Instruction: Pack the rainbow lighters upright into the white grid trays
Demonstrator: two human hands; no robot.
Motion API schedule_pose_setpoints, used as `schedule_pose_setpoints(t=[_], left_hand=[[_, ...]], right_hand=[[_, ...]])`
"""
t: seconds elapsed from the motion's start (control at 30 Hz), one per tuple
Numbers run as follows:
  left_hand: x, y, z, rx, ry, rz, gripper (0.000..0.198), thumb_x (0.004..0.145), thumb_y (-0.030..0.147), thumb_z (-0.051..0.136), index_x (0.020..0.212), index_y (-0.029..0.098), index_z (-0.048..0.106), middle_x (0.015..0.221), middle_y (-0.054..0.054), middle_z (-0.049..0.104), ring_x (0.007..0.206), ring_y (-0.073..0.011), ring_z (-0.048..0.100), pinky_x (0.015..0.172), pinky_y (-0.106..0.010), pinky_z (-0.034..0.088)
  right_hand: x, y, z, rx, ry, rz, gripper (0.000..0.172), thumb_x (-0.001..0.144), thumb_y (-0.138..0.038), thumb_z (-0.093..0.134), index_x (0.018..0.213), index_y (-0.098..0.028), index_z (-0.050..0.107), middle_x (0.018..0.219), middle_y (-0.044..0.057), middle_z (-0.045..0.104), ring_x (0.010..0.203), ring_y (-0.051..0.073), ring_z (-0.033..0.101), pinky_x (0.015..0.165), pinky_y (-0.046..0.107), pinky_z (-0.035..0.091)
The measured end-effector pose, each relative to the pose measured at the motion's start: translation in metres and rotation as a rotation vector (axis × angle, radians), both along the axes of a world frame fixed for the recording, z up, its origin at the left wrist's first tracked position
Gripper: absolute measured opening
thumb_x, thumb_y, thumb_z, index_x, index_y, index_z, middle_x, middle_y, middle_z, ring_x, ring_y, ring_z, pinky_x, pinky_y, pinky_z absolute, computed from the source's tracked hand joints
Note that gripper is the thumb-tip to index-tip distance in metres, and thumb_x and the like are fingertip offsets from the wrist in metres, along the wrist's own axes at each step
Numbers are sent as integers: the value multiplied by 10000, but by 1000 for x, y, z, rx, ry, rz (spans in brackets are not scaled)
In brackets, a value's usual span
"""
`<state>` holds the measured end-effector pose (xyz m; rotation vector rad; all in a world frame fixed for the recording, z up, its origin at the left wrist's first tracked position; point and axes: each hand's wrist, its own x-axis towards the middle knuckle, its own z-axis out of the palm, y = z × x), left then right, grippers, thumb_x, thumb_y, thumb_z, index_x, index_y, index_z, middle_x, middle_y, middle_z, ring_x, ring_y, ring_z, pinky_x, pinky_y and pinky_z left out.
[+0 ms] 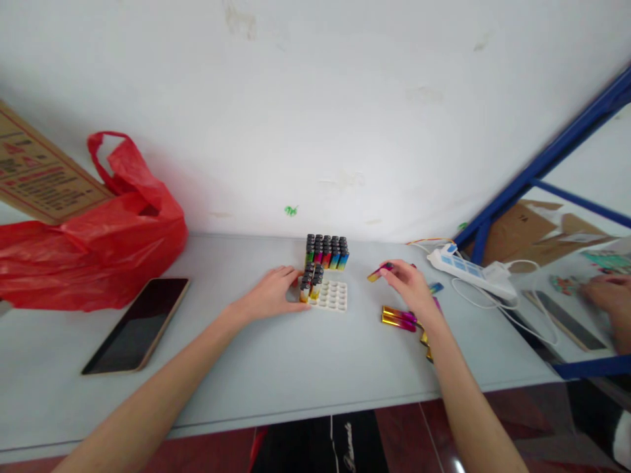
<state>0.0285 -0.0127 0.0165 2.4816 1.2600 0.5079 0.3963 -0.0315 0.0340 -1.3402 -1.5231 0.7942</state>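
Note:
My left hand (276, 292) curves round the left end of a white tray (336, 297) with rows of round-ended slots, its thumb at the front corner and its fingers behind. Several black-topped lighters (315, 289) stand upright in the tray's left columns. Off to the right, my right hand (407, 279) pinches a purple-and-gold lighter (378, 272), tilted above the table. Below that hand lie loose purple-and-gold lighters (398, 318), some partly hidden by my forearm. Behind the tray stands a block of upright lighters (327, 251) in several colours.
A phone (135, 326) and a red plastic bag (133, 243) with a cardboard box (44, 171) occupy the left. At right are a white power strip (470, 272) with cables and a blue metal frame (513, 190). Beyond it shows another person's hand (608, 292).

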Motion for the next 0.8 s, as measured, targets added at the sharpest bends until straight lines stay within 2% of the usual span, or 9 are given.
schedule_pose_setpoints(t=[0.1, 0.17, 0.23, 0.33, 0.4, 0.47, 0.57, 0.67, 0.8], left_hand=[[0, 0, 1, -8, 21, 1, 550, 791, 647, 836, 1127, 235, 693, 1128, -94, 742, 1083, -334, 705, 993, -440, 545], [1, 0, 2, -11, 31, 3, 542, 791, 640, 841, 1107, 226, 690, 1126, -102, 739, 1079, -339, 705, 993, -447, 544], [1, 0, 3, -11, 32, 4, 523, 799, 628, 840, 1088, 219, 687, 1115, -106, 736, 1068, -340, 705, 985, -448, 543], [2, -1, 3, -7, 27, -3, 511, 811, 624, 836, 1082, 218, 683, 1096, -102, 734, 1045, -336, 705, 968, -446, 543], [1, -1, 2, -7, 22, -8, 516, 813, 626, 837, 1090, 219, 682, 1097, -100, 736, 1046, -337, 705, 972, -450, 540], [1, -1, 0, -6, 14, -9, 529, 813, 626, 841, 1108, 217, 680, 1120, -104, 738, 1068, -342, 703, 985, -456, 536], [-1, 0, -3, 8, 8, -15, 549, 816, 639, 839, 1122, 212, 678, 1122, -105, 735, 1069, -340, 697, 985, -458, 536], [-2, 0, -4, 19, 8, -15, 565, 802, 658, 842, 1119, 217, 684, 1078, -94, 732, 1036, -334, 696, 963, -449, 539], [-1, 1, -2, 9, 23, -10, 549, 798, 639, 848, 1110, 221, 679, 1077, -92, 726, 1044, -334, 697, 964, -444, 539]], right_hand=[[-35, 11, 14, 28, 469, -57, 454, 821, -652, 840, 935, -233, 707, 830, -4, 670, 715, 149, 588, 619, 268, 499], [-59, 16, 26, -8, 638, 31, 474, 782, -652, 875, 928, -249, 674, 883, -10, 680, 729, 143, 606, 618, 261, 512], [-79, 20, 35, -97, 708, 185, 487, 808, -673, 842, 955, -267, 617, 859, -26, 672, 646, 132, 579, 581, 269, 507], [-101, 19, 31, -229, 620, 344, 487, 873, -708, 761, 994, -285, 552, 670, -96, 518, 465, 95, 358, 444, 224, 342], [-109, 15, 19, -270, 487, 351, 506, 895, -751, 708, 973, -281, 538, 612, -119, 401, 447, 89, 243, 416, 216, 214], [-115, 10, 5, -234, 326, 310, 537, 901, -783, 668, 886, -264, 530, 605, -104, 377, 476, 99, 262, 436, 236, 205], [-120, 3, -8, -98, 80, 216, 595, 914, -773, 635, 700, -240, 482, 602, -60, 406, 567, 119, 353, 519, 268, 275], [-126, -2, -11, -15, -61, 102, 619, 931, -728, 581, 591, -240, 409, 572, -47, 380, 588, 119, 348, 565, 288, 264], [-132, -5, -12, 29, -123, 33, 528, 930, -609, 509, 562, -251, 386, 533, -46, 370, 549, 117, 333, 566, 298, 253]])
